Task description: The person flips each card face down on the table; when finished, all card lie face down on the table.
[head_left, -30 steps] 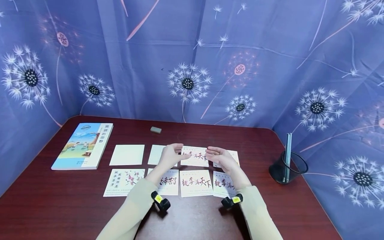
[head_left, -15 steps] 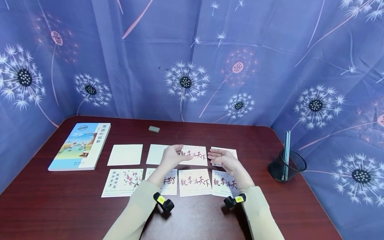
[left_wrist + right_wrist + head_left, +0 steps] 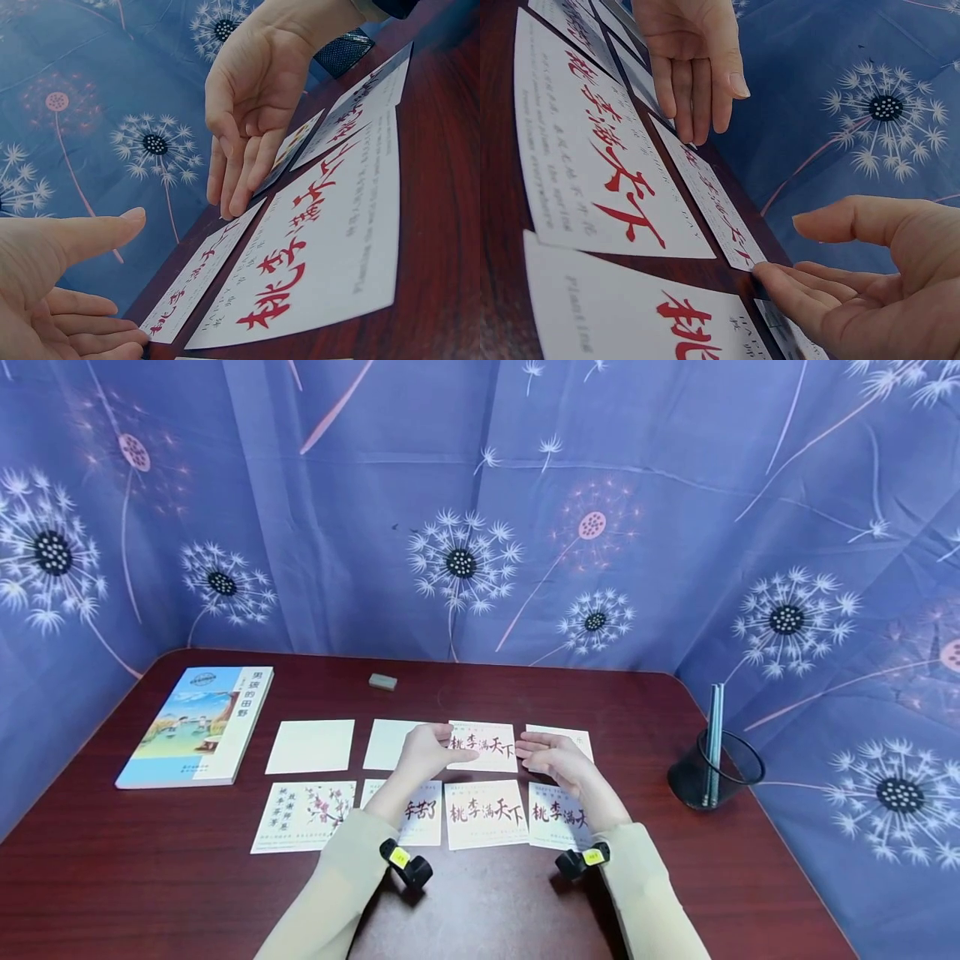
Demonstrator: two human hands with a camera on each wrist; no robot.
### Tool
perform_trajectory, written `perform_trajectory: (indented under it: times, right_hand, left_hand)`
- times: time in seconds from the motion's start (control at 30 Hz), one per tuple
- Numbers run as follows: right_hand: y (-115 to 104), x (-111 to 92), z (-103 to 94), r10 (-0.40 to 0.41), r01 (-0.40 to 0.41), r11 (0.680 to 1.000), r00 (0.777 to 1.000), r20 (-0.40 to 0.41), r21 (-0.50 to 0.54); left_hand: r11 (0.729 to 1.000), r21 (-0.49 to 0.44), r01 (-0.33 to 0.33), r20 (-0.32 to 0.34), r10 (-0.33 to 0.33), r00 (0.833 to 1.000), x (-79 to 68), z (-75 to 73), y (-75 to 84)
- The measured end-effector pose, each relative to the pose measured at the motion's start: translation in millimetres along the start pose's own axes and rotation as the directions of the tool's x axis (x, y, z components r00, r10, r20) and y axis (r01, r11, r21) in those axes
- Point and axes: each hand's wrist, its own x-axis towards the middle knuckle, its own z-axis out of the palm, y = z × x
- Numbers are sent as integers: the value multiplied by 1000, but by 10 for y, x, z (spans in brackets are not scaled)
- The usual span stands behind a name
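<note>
Two rows of printed cards lie on the dark red table. A card with red Chinese calligraphy (image 3: 483, 749) in the back row lies between my two hands. My left hand (image 3: 422, 758) is at its left edge, fingers extended and thumb apart, overlapping the blank card (image 3: 382, 745) beside it. At its right edge is my right hand (image 3: 561, 762), fingers extended and fingertips right at the card's corner in the right wrist view. It partly covers the rightmost back card (image 3: 577, 742). In front lies a larger-looking card with the same red writing (image 3: 486, 814).
Another blank card (image 3: 311, 747) lies at the back left, behind a plum-blossom card (image 3: 303, 817). A book (image 3: 198, 727) lies farther left. A small grey eraser-like block (image 3: 383, 682) sits near the back edge. At right stands a black mesh pen cup (image 3: 686, 783) holding pencils.
My hands stay about the same card. My right hand has lowered slightly, so more of the rightmost back card shows. The head view has shifted a little.
</note>
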Motion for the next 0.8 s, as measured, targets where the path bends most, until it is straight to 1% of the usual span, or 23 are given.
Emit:
perform_trajectory:
  times: [0.23,0.33,0.47,0.57,0.8]
  right_hand:
    - [12,5,4,5,-5,999,1000,7,42]
    - [23,9,-1,-5,3,998,1000,22,60]
    - [47,23,1,-13,10,996,1000,22,92]
    - [65,36,14,-12,12,995,1000,0,99]
    - [60,47,24,-19,23,997,999,-49,76]
  left_hand:
    - [1000,-6,7,5,-7,1000,-18,2,16]
    - [1000,12,-2,3,2,1000,-28,9,26]
    - [999,42,-14,-2,14,1000,-35,13,33]
    - [999,51,-16,-3,16,1000,-38,13,36]
    - [999,48,-16,5,16,1000,-40,15,45]
